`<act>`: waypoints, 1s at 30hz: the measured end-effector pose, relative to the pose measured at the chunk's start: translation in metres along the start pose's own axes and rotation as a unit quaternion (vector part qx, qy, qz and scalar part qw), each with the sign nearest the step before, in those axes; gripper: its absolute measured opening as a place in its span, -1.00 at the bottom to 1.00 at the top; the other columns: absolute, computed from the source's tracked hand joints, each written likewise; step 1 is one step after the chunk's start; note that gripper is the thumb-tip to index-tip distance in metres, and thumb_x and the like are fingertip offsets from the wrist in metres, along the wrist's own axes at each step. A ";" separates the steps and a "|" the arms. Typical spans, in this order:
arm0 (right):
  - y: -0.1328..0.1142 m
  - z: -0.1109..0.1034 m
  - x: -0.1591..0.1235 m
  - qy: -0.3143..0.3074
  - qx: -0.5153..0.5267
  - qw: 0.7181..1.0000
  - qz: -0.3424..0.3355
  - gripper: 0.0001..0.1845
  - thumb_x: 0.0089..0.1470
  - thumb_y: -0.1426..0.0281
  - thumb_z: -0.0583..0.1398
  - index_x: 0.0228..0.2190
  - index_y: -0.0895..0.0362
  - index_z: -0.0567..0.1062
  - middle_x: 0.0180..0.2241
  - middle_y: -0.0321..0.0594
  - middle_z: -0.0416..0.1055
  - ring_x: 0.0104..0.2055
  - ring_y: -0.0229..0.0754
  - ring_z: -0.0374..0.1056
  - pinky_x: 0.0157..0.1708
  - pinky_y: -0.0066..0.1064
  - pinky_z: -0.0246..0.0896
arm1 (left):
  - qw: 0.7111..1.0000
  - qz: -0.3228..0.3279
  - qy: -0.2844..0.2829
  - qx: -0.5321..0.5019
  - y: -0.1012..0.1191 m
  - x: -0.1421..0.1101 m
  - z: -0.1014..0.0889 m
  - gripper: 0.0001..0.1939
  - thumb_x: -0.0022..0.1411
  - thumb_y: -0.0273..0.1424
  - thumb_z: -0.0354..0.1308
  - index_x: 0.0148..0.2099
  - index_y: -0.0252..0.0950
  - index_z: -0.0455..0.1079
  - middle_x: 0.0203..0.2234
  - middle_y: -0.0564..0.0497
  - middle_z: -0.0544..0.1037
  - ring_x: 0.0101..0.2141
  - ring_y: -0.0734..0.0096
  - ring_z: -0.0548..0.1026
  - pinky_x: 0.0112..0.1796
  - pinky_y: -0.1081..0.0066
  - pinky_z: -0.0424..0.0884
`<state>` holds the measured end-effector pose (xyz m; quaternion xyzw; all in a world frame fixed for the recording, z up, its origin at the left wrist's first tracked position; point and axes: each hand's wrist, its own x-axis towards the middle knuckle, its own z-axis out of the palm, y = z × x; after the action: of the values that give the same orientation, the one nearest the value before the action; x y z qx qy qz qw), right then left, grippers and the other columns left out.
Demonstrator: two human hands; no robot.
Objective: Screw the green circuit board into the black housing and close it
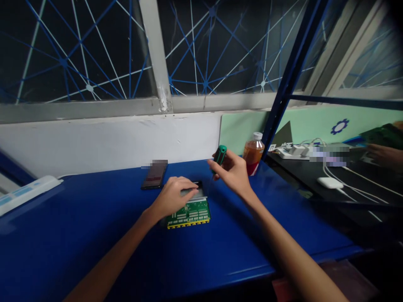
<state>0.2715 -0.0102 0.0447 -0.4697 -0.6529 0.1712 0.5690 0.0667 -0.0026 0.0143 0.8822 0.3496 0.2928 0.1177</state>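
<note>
A green circuit board (192, 213) with a row of yellow connectors along its near edge lies on the blue table. A small dark tray-like part with a grey surface (201, 192) sits against its far side. My left hand (174, 193) is over that part, thumb and fingers close together in a pinch; anything between the fingertips is too small to make out. In my right hand (232, 167) is a screwdriver (220, 154) with a green handle, held above the table to the right of the board. Its thin shaft points down and is barely visible.
Behind my left hand lies a phone (155, 174). A bottle of orange drink (253, 153) stands by the blue frame post (281, 90). At left is a white power strip (30, 193). On the black desk at right are cables, a white charger (330, 183) and another person's hand (385, 154).
</note>
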 end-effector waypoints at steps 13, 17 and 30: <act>-0.021 0.036 -0.036 -0.208 0.073 0.975 0.009 -0.70 0.02 0.21 0.24 -0.44 0.08 0.24 -0.63 -0.34 0.44 -0.58 -0.22 0.43 -0.62 -0.45 0.18 | 0.977 -0.002 -0.129 -0.171 0.001 -0.031 -0.031 -0.88 0.17 -0.40 0.19 -0.23 -0.25 0.52 -0.28 -0.01 0.60 -0.25 0.38 0.53 -0.19 0.37 0.42; -0.022 0.034 -0.035 -0.213 0.046 0.976 -0.012 -0.69 0.02 0.21 0.25 -0.46 0.07 0.22 -0.62 -0.34 0.44 -0.57 -0.23 0.41 -0.60 -0.45 0.16 | 0.975 -0.005 -0.119 -0.185 0.003 -0.032 -0.030 -0.88 0.16 -0.41 0.21 -0.23 -0.25 0.52 -0.28 0.01 0.60 -0.25 0.39 0.52 -0.18 0.39 0.41; -0.026 0.032 -0.035 -0.228 0.016 0.972 -0.050 -0.71 0.03 0.17 0.23 -0.46 0.10 0.29 -0.62 -0.36 0.37 -0.60 -0.33 0.21 -0.61 -0.44 0.07 | 0.984 -0.024 -0.095 -0.147 0.001 -0.033 -0.024 -0.87 0.21 -0.36 0.18 -0.23 -0.26 0.52 -0.35 0.01 0.60 -0.30 0.39 0.53 -0.25 0.39 0.40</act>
<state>0.2286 -0.0414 0.0347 -0.3762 -0.7849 0.2555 0.4208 0.0338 -0.0262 0.0198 0.8705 0.3106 0.2528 0.2862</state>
